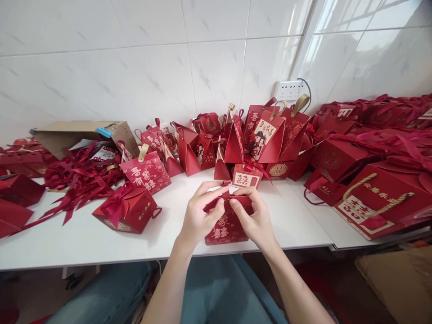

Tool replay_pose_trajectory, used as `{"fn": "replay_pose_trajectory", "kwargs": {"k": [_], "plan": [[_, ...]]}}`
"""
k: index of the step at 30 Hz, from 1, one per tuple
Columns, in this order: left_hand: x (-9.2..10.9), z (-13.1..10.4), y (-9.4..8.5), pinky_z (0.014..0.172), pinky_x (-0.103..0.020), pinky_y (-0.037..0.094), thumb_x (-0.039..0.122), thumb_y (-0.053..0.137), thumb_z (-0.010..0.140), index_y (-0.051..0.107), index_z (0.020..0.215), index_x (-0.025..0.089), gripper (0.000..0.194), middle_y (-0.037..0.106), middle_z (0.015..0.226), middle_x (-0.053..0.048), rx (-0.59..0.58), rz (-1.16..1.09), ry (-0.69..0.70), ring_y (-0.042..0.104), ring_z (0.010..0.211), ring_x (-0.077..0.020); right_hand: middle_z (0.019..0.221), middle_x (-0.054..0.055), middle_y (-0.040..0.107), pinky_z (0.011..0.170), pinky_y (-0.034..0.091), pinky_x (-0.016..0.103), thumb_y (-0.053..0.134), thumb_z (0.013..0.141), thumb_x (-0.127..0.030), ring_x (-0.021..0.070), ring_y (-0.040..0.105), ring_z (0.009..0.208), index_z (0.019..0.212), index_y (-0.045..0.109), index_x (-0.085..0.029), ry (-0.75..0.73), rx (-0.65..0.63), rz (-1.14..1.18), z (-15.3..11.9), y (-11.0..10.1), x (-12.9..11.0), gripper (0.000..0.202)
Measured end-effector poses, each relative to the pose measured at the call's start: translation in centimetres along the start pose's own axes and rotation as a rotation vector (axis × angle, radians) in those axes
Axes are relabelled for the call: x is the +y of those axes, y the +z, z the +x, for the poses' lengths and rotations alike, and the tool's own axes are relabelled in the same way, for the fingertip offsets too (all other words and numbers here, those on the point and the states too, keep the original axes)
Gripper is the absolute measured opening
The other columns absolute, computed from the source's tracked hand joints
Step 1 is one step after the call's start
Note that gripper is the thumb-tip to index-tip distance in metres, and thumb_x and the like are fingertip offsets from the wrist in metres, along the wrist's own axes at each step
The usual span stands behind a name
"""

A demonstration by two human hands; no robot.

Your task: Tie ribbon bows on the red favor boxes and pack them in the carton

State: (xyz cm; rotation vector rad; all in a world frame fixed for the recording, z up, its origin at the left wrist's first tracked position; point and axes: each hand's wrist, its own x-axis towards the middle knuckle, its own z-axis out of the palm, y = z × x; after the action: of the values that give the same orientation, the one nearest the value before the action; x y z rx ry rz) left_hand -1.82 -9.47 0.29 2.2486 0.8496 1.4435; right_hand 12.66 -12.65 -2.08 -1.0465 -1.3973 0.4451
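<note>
A red gift box (227, 229) with pale Chinese characters stands near the front edge of the white table, between my hands. My left hand (205, 208) pinches the top of this box from the left, thumb and fingers bent at its upper edge. From the right, my right hand (251, 211) grips the same top edge between thumb and curled fingers. The fingertips of both hands are close together there, and they partly hide the box's top. Just behind it sits a small red box (247, 177) with a cream label.
Red boxes (270, 135) crowd the back by the tiled wall. At left are a ribboned box (126, 209), a ribbon pile (81, 175) and an open cardboard carton (84, 128). A large rope-handled box (388, 198) stands right, below a power strip (289, 90).
</note>
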Motion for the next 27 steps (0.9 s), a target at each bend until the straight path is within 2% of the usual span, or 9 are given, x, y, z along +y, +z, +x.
{"fn": "replay_pose_trajectory", "kwargs": {"k": [5, 17, 27], "plan": [[0.0, 0.1, 0.1, 0.091, -0.027, 0.053, 0.015, 0.053, 0.087, 0.068, 0.109, 0.022, 0.028, 0.065, 0.108, -0.005, 0.005, 0.004, 0.006, 0.063, 0.103, -0.0156, 0.077, -0.002, 0.063, 0.065, 0.05, 0.025, 0.055, 0.086, -0.025, 0.0139, 0.061, 0.07, 0.086, 0.055, -0.023, 0.041, 0.024, 0.029, 0.1, 0.2, -0.3, 0.002], [0.0, 0.0, 0.3, 0.091, -0.028, 0.054, 0.014, 0.053, 0.087, 0.068, 0.109, 0.025, 0.029, 0.065, 0.106, -0.004, 0.027, 0.019, 0.005, 0.063, 0.101, -0.0154, 0.068, -0.003, 0.063, 0.057, 0.051, 0.025, 0.058, 0.078, -0.02, 0.0134, 0.061, 0.058, 0.079, 0.053, -0.024, -0.065, 0.208, -0.096, 0.0, 1.4, 0.3, 0.006], [0.0, -0.1, 0.1, 0.092, -0.03, 0.053, 0.016, 0.053, 0.087, 0.07, 0.104, 0.024, 0.025, 0.066, 0.109, -0.004, 0.002, -0.027, -0.038, 0.063, 0.105, -0.0168, 0.069, -0.002, 0.062, 0.057, 0.049, 0.026, 0.052, 0.081, -0.019, 0.0136, 0.059, 0.059, 0.081, 0.053, -0.023, -0.097, 0.183, -0.12, -0.2, 1.0, 0.3, 0.004]]}}
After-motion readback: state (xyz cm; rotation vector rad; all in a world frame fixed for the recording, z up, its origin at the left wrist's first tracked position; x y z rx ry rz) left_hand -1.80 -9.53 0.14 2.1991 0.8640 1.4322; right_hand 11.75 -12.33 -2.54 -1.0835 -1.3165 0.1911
